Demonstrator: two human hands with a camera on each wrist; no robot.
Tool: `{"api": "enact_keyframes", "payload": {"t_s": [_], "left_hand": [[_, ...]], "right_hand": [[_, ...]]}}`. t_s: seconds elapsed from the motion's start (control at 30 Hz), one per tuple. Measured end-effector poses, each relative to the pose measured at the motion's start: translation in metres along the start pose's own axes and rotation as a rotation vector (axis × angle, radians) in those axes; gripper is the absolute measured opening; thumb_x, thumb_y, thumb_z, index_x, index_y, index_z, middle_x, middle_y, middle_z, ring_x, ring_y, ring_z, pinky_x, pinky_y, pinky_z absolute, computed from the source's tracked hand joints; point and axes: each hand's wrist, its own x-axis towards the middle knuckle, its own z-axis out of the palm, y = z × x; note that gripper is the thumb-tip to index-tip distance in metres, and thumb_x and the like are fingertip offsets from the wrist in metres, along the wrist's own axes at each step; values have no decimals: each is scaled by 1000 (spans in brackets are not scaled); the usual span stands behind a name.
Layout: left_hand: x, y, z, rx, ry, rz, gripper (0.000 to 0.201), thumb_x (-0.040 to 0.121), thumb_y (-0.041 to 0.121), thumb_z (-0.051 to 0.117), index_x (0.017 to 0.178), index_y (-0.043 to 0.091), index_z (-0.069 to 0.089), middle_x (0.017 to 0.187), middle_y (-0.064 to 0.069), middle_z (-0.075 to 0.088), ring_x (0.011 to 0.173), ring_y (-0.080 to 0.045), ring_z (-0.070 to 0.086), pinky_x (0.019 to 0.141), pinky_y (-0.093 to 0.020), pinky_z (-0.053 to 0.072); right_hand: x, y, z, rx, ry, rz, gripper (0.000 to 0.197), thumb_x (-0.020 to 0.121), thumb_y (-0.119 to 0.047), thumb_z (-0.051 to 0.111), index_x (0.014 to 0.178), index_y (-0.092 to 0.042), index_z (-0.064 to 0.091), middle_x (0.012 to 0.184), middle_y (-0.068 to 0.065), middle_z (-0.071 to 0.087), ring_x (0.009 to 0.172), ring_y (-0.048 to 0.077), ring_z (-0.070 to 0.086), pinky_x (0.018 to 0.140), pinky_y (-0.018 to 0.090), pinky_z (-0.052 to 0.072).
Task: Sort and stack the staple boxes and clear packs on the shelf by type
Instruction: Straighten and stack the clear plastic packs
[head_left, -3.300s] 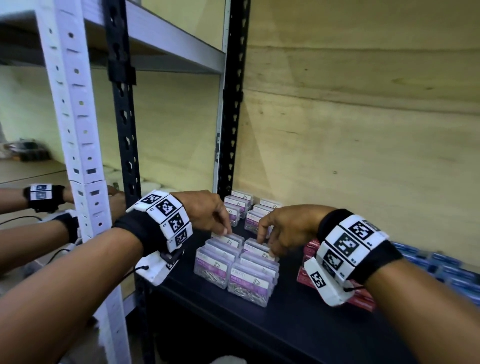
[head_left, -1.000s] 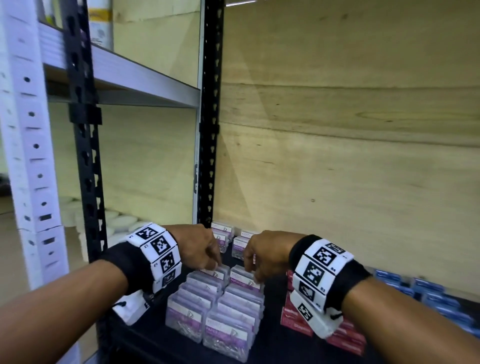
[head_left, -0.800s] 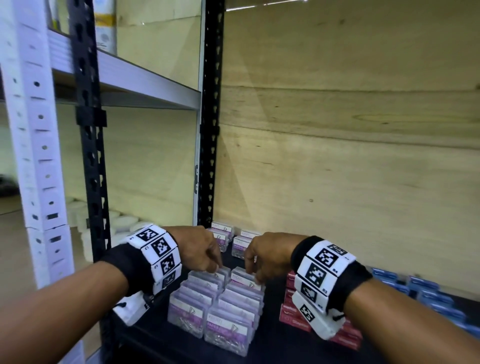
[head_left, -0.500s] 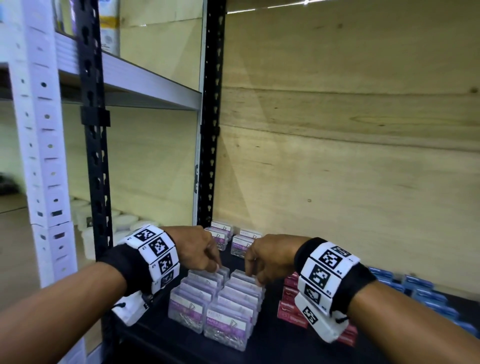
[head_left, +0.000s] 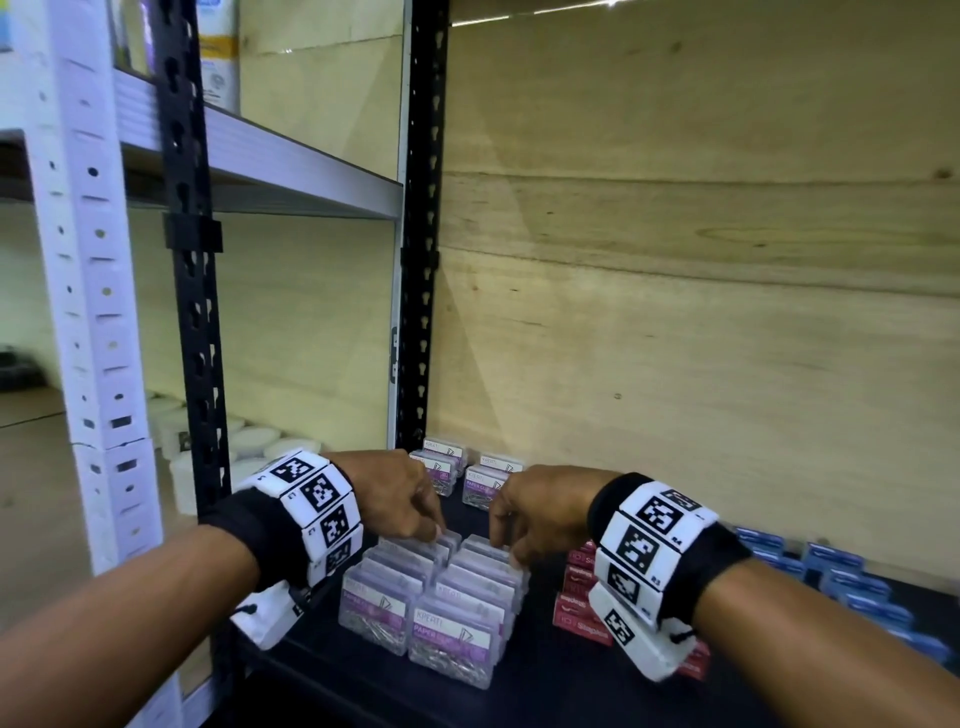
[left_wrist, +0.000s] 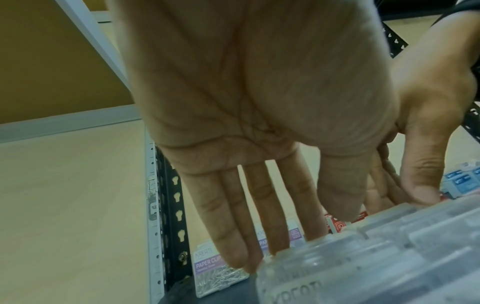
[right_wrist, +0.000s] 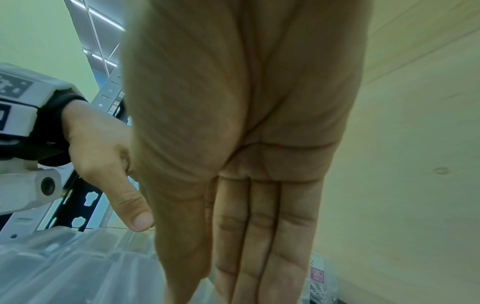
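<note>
Since a moment ago you are keeping both hands parked at the far end of the front block of clear paper-clip packs (head_left: 439, 605) while your head is tipping upward, so the packs are sliding lower in the head view; the block itself is looking no different, which suggests you are squaring its rows rather than lifting anything. Your left hand (head_left: 390, 500) is reaching down with straight, slightly spread fingers (left_wrist: 235, 232), their tips touching the back edge of the last pack in the left row, thumb resting on the pack tops; nothing is being gripped. Your right hand (head_left: 540, 512) is doing the same on the right row, fingers (right_wrist: 259, 236) straight and pressed together, pointing down behind the packs, holding nothing. The smaller group of packs (head_left: 462, 470) is sitting apart near the back upright, so it is probably waiting to be merged. Red staple boxes (head_left: 579, 597) are lying just beside the block, and blue boxes (head_left: 852, 582) farther right on the black shelf (head_left: 545, 691).
</note>
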Motion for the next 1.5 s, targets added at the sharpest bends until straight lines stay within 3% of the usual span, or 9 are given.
{"api": "enact_keyframes", "payload": {"t_s": [0.33,0.5,0.6,0.67,0.77,0.93,1.07,1.33,1.5], "left_hand": [[5,-3,3,-90,-4,-21,23,93,44,58,112,40,69,114,19,66,106,-6,58,99,-31,45],[16,-12,-1,-132,-5,-37,26,88,53,58,104,38,72,110,19,66,105,-5,59,100,-34,44],[30,-21,-10,-90,169,-52,32,91,52,56,107,29,71,107,14,68,97,-7,61,91,-29,47],[43,-29,-16,-13,316,-66,29,93,46,55,110,28,69,106,11,67,93,-10,61,87,-30,50],[66,-49,-23,44,382,-58,24,92,41,58,111,31,68,109,9,68,91,-11,61,87,-32,52],[105,-74,-23,75,354,3,27,94,33,60,120,32,67,114,7,66,99,-10,60,85,-23,46],[125,-83,-15,59,313,9,26,94,33,59,118,31,67,111,9,68,100,-9,62,88,-26,49],[125,-80,-21,65,260,35,23,95,30,60,115,33,70,111,14,69,97,-3,61,88,-20,47],[121,-72,-21,86,217,38,23,94,30,61,115,35,69,111,16,69,98,-2,62,86,-17,45]], "right_hand": [[0,1,0,24,1,-6,27,89,-24,71,116,-24,67,113,-6,70,101,14,66,87,29,51],[5,8,-6,69,-34,-18,21,91,-29,67,112,-26,71,110,-8,72,100,11,66,84,27,50],[17,17,-17,76,-27,-11,18,90,-36,67,105,-29,74,103,-13,70,98,10,64,92,32,51],[30,26,-24,26,52,9,21,89,-40,67,106,-30,72,104,-11,67,97,11,61,89,31,49],[57,39,-30,-58,138,37,29,91,-39,66,117,-27,65,114,-6,64,99,15,60,82,28,47],[100,54,-35,-62,140,33,35,90,-37,69,122,-26,62,119,-5,64,102,16,62,85,29,49],[118,61,-31,-44,99,35,29,87,-33,72,114,-26,65,111,-4,68,97,15,63,83,30,50],[124,64,-30,60,70,54,23,83,-25,77,104,-24,68,95,-4,74,91,14,69,84,31,53],[116,63,-29,112,33,47,23,82,-25,79,103,-25,69,94,-3,76,80,10,70,84,30,55]]}}
